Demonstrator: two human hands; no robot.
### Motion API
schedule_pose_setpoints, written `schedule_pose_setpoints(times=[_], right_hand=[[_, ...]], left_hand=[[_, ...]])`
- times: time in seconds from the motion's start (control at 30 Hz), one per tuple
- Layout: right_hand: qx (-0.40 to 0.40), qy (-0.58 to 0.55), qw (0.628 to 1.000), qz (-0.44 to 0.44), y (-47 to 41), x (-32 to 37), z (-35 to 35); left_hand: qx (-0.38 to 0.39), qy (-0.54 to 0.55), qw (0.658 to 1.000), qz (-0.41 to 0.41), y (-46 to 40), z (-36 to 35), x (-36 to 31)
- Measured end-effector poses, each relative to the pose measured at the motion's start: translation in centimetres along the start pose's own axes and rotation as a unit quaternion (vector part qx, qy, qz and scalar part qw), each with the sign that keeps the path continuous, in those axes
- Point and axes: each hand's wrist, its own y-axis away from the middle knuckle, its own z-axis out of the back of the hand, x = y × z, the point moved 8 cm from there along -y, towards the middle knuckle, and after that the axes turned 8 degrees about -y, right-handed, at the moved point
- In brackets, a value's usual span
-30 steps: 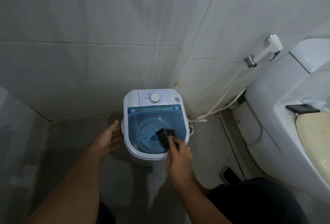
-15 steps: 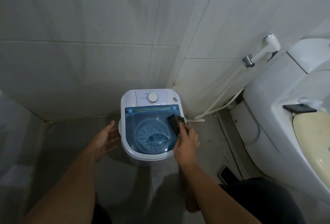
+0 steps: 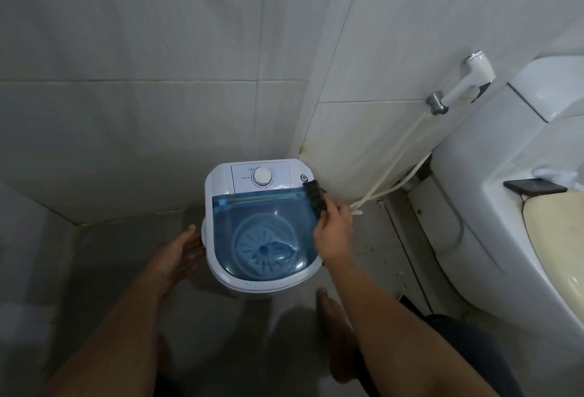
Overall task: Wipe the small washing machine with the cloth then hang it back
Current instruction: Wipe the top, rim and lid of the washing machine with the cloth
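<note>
Cloth (image 3: 314,199) on washer (image 3: 218,194) rim, right hand (image 3: 331,235) gripping.

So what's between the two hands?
The washer, seen in the head view: the left hand touches its side, and the right hand holds the cloth on its lid.

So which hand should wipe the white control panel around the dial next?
Probably the right hand: it already grips the dark cloth at the lid's back right corner, just beside the dial. The left hand is open against the washing machine's left side, steadying it.
</note>
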Motion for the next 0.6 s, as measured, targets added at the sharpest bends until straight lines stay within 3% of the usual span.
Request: schedule_pose_setpoints(times=[0.07, 0.13, 0.2, 0.33, 0.47, 0.6], right_hand=[[0.001, -0.052, 0.994, -0.092, -3.2, -1.8, 0.6], [-0.027, -0.074, 0.99, -0.113, -4.6, -2.1, 2.1], [-0.044, -0.088, 0.992, -0.074, -4.1, -0.7, 3.0], [0.001, -0.098, 0.995, 0.016, 0.7, 0.3, 1.0], [-0.059, -0.073, 0.996, 0.009, 7.5, -1.5, 1.6], [0.036, 0.036, 0.991, 0.125, 14.4, 1.1, 0.0]], left_hand=[[0.004, -0.004, 1.0, 0.0, 0.0, 0.1, 0.0], [0.005, -0.003, 1.0, 0.001, 0.1, 0.2, 0.0], [0.008, -0.006, 1.0, 0.002, 0.3, 0.1, -0.1], [0.006, 0.007, 1.0, 0.008, 0.9, -0.4, -0.4], [0.006, 0.011, 1.0, 0.004, 1.4, -0.6, -0.5], [0.008, 0.014, 1.0, -0.007, 1.5, -0.6, -0.7]])
